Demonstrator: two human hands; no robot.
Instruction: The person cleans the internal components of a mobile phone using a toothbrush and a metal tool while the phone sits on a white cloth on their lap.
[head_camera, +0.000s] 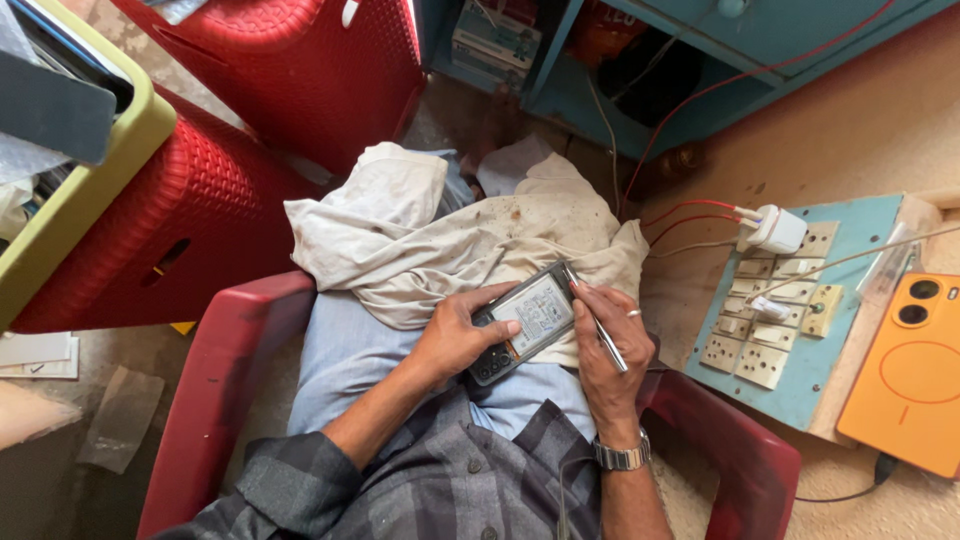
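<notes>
Hands: left hand (455, 335) grips one opened phone (527, 322); right hand (607, 345) pinches one tweezers (603, 335).

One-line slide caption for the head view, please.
Seated person's left hand steadies an opened phone on a lap cloth while the right hand holds tweezers.

This is looking like a small phone-repair workshop run from floor level — a blue wooden board (800, 385) of switches and sockets is sitting on the sandy floor, with a white charger (775, 230) plugged in and red wires (690, 210) trailing off. Red plastic baskets (290, 70) and a blue cabinet (700, 70) are crowding around — an orange phone (905, 370) is lying beside the board.
</notes>
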